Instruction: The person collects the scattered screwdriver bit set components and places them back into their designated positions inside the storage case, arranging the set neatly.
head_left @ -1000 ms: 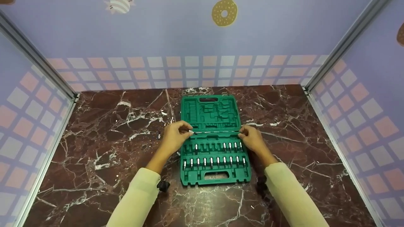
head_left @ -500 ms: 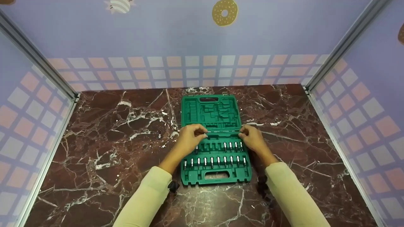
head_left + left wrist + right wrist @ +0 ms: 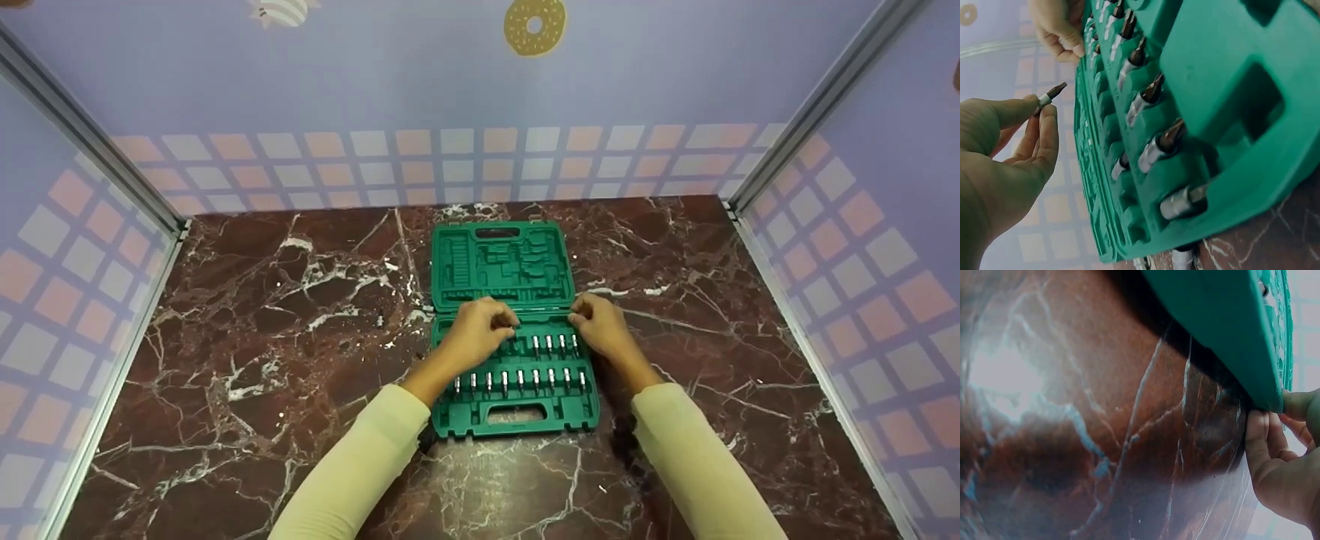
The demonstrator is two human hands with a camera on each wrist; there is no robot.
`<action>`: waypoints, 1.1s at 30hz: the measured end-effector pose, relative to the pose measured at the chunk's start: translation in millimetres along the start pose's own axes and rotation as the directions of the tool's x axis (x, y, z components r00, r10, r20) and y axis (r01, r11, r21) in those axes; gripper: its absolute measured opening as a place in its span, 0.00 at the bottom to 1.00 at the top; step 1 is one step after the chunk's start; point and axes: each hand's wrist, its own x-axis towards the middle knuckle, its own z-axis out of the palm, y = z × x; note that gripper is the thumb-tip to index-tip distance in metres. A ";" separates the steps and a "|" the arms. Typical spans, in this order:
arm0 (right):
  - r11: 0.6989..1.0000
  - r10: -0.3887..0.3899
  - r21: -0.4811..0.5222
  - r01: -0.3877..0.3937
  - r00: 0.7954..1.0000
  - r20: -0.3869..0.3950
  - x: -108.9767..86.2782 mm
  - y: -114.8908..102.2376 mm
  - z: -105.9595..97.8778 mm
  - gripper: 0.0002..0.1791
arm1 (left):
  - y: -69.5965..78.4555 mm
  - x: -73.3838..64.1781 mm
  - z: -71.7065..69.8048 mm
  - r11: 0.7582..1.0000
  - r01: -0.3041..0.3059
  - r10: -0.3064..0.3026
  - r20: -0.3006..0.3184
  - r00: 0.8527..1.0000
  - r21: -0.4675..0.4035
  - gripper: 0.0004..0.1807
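On the L side of the frame I see dark tabletop (image 3: 247, 322) w/ white lines, & a tiny shiny thing (image 3: 380, 321) lying there. In the ctr, the L hand (image 3: 478, 331) pinches a small bit (image 3: 1045, 100), silver w/ a dark tip, over the open green case (image 3: 463, 420). More bits (image 3: 520, 381) sit in its lower half. Next, the R hand (image 3: 600, 326) pinches the case's R edge.

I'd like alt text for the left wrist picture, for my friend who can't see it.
A person's left hand pinches a small metal bit beside a green case holding rows of similar bits. The right hand is at the case's edge, near the top of the picture; brown marbled tabletop shows at lower right.
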 end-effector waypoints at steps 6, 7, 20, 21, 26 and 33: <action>1.000 -0.007 -0.014 0.007 1.000 -0.004 1.6 -0.5 0.1 0.03 | -0.1 6.7 7.9 0.999 0.033 -0.033 0.072 0.997 0.004 0.07; 1.000 -0.004 -0.012 0.004 1.000 -0.001 1.4 -0.9 0.0 0.03 | -0.1 7.8 8.9 0.999 0.033 -0.034 0.076 0.997 0.005 0.07; 1.000 0.009 0.007 -0.009 1.000 -0.004 0.4 -0.6 -0.7 0.03 | 5.5 17.8 20.7 0.989 0.032 -0.052 0.138 0.989 0.142 0.07; 1.000 0.009 0.007 -0.009 1.000 -0.005 0.3 -0.1 -0.5 0.03 | 5.4 18.4 21.9 0.988 0.029 -0.051 0.145 0.988 0.153 0.07; 1.000 0.012 0.002 -0.012 1.000 -0.009 1.0 -0.7 -0.7 0.03 | 4.8 22.4 24.6 0.979 -0.007 -0.028 0.171 0.985 0.204 0.08; 1.000 0.014 -0.006 -0.014 1.000 -0.010 2.0 0.8 -0.8 0.03 | 1.8 24.5 29.3 0.966 -0.065 0.022 0.171 0.985 0.249 0.10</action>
